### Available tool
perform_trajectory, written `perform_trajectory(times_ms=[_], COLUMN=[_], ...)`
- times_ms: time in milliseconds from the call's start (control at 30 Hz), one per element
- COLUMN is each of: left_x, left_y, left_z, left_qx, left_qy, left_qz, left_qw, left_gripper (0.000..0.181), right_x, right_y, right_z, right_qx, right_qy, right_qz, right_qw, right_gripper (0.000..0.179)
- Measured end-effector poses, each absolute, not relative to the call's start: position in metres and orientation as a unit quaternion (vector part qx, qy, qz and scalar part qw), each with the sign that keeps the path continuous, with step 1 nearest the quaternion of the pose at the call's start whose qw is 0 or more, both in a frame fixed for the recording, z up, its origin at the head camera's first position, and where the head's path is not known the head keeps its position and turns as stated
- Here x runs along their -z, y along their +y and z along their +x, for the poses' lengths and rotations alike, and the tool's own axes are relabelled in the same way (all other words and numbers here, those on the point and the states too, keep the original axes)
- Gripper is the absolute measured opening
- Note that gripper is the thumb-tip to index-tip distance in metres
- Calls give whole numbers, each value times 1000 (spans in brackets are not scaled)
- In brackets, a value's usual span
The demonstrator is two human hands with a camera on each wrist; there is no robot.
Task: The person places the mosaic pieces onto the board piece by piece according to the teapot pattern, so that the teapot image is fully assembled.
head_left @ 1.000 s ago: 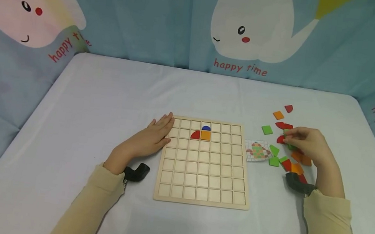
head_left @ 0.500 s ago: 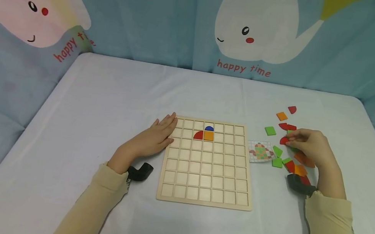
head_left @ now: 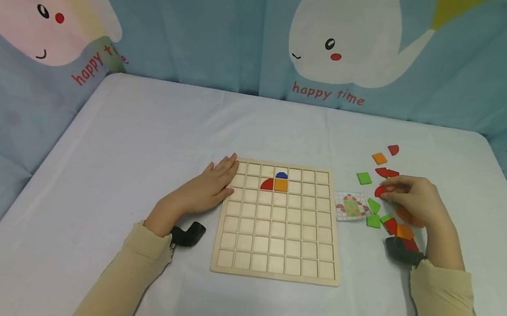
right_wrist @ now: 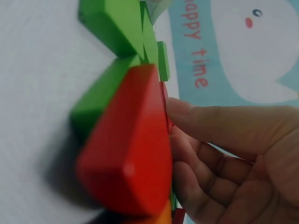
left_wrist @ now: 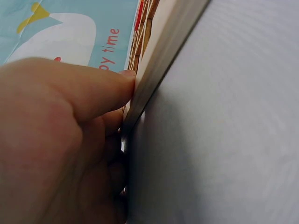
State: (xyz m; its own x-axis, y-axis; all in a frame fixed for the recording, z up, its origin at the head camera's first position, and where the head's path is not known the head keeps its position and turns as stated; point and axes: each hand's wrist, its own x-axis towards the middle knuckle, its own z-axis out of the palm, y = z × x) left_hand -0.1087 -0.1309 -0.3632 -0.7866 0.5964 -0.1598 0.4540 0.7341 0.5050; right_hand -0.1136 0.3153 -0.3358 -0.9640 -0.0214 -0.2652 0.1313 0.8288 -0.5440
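Note:
A wooden grid board (head_left: 273,275) lies flat on the white table. A red quarter-circle piece (head_left: 267,184), an orange square piece (head_left: 280,184) and a blue half-circle piece (head_left: 282,175) sit in its upper cells. My left hand (head_left: 200,188) rests against the board's left edge with fingers extended; in the left wrist view its thumb (left_wrist: 107,91) touches the wooden rim (left_wrist: 156,60). At the right, my right hand (head_left: 417,200) pinches a red quarter-circle tile (head_left: 379,191) between thumb and fingers, low over the loose pieces. Its held tile is mostly hidden in the right wrist view.
Beside the board's right edge lies a pattern card (head_left: 351,206) with a coloured grid. Several loose pieces surround my right hand, including a green square (head_left: 364,178), an orange square (head_left: 379,158) and a red piece (head_left: 392,149). A patterned curtain (head_left: 202,32) hangs behind the table.
My right hand has shifted slightly to the left with the red quarter-circle tile between its fingers. My left hand stays at the board's edge. The whole head view has shifted a little.

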Motion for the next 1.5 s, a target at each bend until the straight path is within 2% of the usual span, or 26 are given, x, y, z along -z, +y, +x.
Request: perform_trajectory(times_ms=[400, 967, 1233, 1500], left_x=[363, 362, 362, 363], left_y=[-128, -131, -132, -131], left_z=[-107, -111, -110, -109], left_qx=[-221, -224, -226, -229], left_qy=[917, 917, 916, 915], left_qz=[289, 288, 291, 288], left_qw=[162, 161, 162, 163], left_gripper=[61, 63, 62, 63], right_x=[338, 334, 332, 331], right_y=[315, 312, 309, 308], right_z=[-109, -111, -114, -112], right_qx=[276, 257, 252, 263], right_qy=[953, 962, 961, 959], right_qz=[20, -10, -19, -15], right_qw=[127, 95, 115, 103], right_gripper=[30, 18, 22, 21])
